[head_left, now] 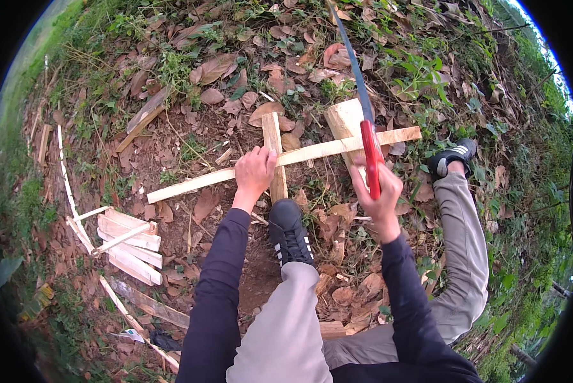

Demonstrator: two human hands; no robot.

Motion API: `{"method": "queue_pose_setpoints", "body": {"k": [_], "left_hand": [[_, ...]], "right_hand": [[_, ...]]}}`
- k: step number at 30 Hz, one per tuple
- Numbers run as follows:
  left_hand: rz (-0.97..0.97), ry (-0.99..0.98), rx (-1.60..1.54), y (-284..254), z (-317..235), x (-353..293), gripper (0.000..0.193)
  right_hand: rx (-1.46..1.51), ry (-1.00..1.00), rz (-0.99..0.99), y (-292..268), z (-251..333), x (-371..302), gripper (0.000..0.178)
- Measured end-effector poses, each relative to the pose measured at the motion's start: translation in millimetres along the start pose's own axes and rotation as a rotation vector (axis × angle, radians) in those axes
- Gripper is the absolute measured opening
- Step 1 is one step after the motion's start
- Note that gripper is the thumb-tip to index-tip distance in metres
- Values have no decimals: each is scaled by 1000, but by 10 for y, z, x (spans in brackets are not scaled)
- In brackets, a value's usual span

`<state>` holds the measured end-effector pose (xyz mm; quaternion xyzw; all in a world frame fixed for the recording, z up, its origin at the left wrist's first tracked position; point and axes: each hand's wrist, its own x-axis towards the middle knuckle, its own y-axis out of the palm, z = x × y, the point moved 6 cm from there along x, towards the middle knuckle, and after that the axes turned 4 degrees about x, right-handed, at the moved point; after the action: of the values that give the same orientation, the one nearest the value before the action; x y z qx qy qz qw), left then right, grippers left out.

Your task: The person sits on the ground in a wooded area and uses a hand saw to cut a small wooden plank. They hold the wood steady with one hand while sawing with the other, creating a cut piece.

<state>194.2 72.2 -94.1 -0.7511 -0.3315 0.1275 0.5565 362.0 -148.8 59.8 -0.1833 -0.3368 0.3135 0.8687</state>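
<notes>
A long, pale wooden strip (321, 150) lies slantwise across two supports on the ground. One support is a short wooden piece (271, 133), the other a thicker wood block (345, 118) to its right. My left hand (254, 175) is closed over the strip beside the short piece. In my right hand (383, 198) is a handsaw (368, 150), gripped by its red handle. Its blade points away from me and passes over the strip near the thick block. Whether the teeth touch the wood, I cannot tell.
Several cut wooden pieces (130, 246) lie stacked at the left, beside thin pale sticks (72, 191). A weathered board (144, 121) rests farther off. My shoe (288, 230) stands close to the short support. Dry leaves and green plants (420, 70) cover the ground around.
</notes>
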Motion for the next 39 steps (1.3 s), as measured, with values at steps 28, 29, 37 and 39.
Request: {"method": "queue_pose_setpoints", "body": {"k": [28, 29, 37, 39], "left_hand": [[138, -394, 6, 115, 243, 195, 51], [137, -400, 11, 128, 236, 195, 51], [-190, 104, 102, -18, -37, 207, 45], [-167, 142, 98, 0, -162, 138, 42]], "right_hand": [[206, 495, 44, 211, 761, -1730, 28], [193, 500, 103, 97, 765, -1927, 17], [346, 430, 230, 89, 880, -1762, 27], [437, 515, 270, 63, 904, -1751, 30]]}}
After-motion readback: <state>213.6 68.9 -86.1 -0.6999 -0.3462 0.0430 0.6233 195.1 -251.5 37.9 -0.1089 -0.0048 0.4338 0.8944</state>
